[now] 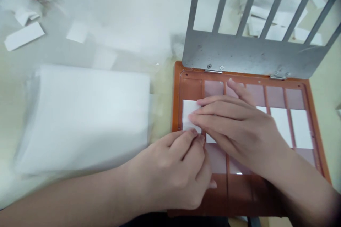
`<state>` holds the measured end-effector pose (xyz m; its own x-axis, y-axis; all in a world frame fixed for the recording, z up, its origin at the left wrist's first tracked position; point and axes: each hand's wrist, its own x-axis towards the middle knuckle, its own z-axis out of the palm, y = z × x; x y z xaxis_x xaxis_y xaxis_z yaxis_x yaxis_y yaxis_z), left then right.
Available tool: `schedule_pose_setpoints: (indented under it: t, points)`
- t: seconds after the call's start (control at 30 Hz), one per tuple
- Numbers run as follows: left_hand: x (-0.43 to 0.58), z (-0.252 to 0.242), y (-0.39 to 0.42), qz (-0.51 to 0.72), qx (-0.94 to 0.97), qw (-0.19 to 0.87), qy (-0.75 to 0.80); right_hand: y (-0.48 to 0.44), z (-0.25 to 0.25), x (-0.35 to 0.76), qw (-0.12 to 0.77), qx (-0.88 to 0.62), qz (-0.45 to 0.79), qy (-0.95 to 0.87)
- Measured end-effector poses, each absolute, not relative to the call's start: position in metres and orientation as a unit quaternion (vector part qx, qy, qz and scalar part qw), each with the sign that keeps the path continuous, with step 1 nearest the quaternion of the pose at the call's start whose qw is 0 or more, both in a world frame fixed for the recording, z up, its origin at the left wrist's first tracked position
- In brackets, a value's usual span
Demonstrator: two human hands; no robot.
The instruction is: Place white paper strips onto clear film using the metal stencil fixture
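Bottom edge: A strip of dark cloth [176,220] shows below the person's forearms.
Left hand: The left hand [176,170] comes in low over the near left corner of the tray, its fingers bent and bunched together, fingertips at the near end of a white card; whether they pinch it cannot be told.
Right hand: The right hand [237,124] reaches across from the right, fingers mostly together and pointing left, the tips on the same card; one finger stands apart on the far side. Its grip, if any, is hidden.
White card: The white card [188,108] lies in the tray's leftmost column, around mid-length, partly covered by both hands.
Orange tray: The orange tray [177,95] sits on a pale table [162,110], divided into narrow columns. Bare orange shows at the far end of the leftmost.
Pink strips: Pinkish strips [275,96] line the other columns.
Other cards: More white cards [279,124] lie across those strips, some partly behind the right hand.
Paper stack: White sheets [98,113] sit piled left of the tray, edges uneven.
Metal lid: A slotted metal lid [239,50] stands raised on two hinges [214,72] at the tray's far edge.
Far table: White scraps [24,36] lie scattered at far left; more show through the lid's slots.
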<state>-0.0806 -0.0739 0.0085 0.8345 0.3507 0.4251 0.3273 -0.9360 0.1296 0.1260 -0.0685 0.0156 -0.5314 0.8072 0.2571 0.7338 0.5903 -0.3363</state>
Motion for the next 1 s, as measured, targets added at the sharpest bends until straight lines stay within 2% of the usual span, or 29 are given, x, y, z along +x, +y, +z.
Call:
schedule_pose_setpoints:
  t: [0.6, 1.0]
  points:
    - [-0.0816, 0.0073, -0.0739, 0.230, 0.957, 0.025, 0.176, -0.0695, 0.0155, 0.1244, 0.194, -0.441, 0.097, -0.871]
    - [-0.0823, 0.0088, -0.0729, 0.230, 0.958, 0.030, 0.171, -0.0712, 0.0204, 0.1254, 0.159, -0.428, 0.092, -0.885]
